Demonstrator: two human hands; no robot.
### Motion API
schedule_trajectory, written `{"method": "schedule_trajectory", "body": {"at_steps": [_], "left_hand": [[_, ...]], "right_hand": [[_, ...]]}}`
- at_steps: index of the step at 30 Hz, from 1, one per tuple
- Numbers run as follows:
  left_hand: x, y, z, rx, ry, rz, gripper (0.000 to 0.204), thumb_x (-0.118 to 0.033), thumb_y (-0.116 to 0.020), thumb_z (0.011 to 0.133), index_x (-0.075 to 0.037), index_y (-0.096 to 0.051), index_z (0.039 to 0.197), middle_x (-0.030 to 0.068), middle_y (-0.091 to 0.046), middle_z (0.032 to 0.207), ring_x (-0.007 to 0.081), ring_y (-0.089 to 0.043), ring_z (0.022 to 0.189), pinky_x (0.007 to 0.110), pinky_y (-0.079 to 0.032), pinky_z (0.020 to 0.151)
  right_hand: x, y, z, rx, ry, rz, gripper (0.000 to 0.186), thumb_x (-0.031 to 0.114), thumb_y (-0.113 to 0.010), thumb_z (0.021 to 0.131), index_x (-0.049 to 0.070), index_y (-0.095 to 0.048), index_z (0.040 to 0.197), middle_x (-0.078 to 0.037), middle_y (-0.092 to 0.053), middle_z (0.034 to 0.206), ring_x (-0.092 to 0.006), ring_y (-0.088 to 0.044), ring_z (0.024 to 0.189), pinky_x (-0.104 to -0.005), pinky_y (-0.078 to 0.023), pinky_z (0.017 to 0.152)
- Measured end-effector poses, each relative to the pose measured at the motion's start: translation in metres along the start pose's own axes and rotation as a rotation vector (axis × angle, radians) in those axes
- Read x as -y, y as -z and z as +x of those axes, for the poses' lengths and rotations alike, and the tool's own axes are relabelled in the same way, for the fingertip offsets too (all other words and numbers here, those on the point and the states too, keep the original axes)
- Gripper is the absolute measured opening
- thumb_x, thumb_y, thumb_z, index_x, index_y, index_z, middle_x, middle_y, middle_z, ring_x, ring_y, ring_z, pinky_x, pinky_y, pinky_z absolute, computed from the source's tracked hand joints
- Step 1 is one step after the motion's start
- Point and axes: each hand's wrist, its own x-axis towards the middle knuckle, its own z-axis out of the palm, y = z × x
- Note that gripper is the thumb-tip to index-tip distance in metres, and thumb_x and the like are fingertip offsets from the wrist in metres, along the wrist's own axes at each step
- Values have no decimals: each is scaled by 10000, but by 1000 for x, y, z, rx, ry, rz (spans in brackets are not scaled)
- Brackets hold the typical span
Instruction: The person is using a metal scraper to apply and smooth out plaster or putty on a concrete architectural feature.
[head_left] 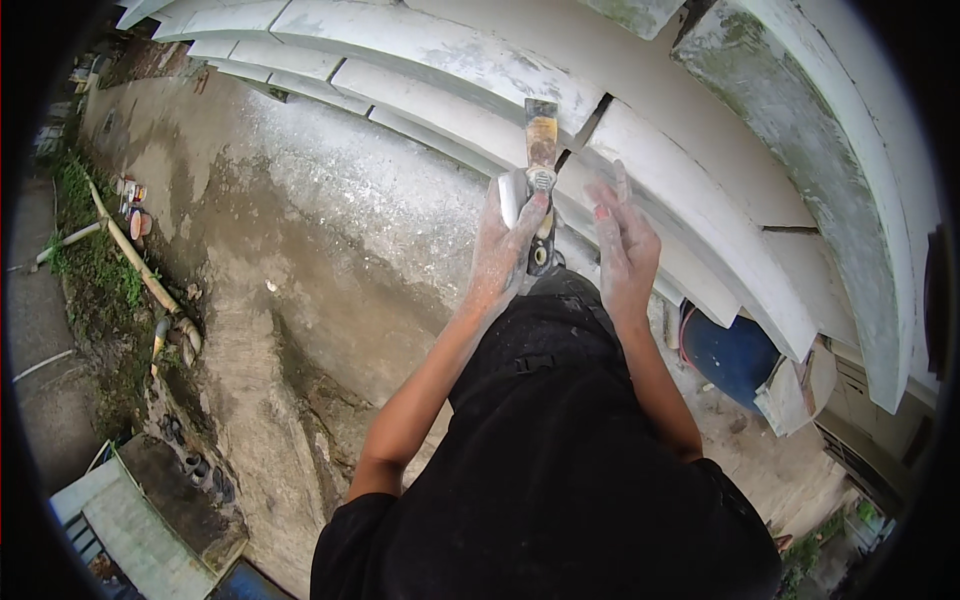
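My left hand [498, 240], dusted with white powder, is closed around the handle of a putty knife [541, 135]. Its flat blade, stained brown and yellow, points up and away from me. A white piece [512, 196] also sits in that hand, beside the knife; its kind I cannot make out. Just to the right, my right hand [630, 245] is raised, its whitened fingers apart and loosely bent, holding nothing that I can see. Both hands are in front of a pale, stepped ledge [660, 180], with the blade overlapping its edge in view.
Dark gaps split the ledges, and a greenish stained slab [790, 110] stands at upper right. A blue drum [728, 355] is below on the right. White powder covers part of the concrete ground [350, 190]. Bamboo poles [135, 255] and buckets [138, 222] lie at left.
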Motion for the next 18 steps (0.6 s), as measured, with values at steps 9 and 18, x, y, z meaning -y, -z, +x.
{"method": "schedule_trajectory", "body": {"at_steps": [9, 18], "left_hand": [[40, -27, -28, 111, -175, 584, 381, -205, -519, 970, -1, -436, 1281, 251, -565, 1085, 400, -581, 982, 428, -453, 846], [40, -39, -19, 188, -422, 1111, 619, 50, -536, 802, -4, -366, 1395, 240, -430, 1342, 418, -442, 1254, 440, -404, 1014]], "right_hand": [[5, 27, -16, 123, -367, 62, 354, 191, -489, 998, -41, -504, 1266, -30, -566, 914, -86, -486, 788, -218, -412, 723], [21, 112, -21, 278, -532, -127, 562, 135, -500, 973, 52, -294, 1490, -57, -576, 799, -84, -500, 507, -230, -442, 439]]}}
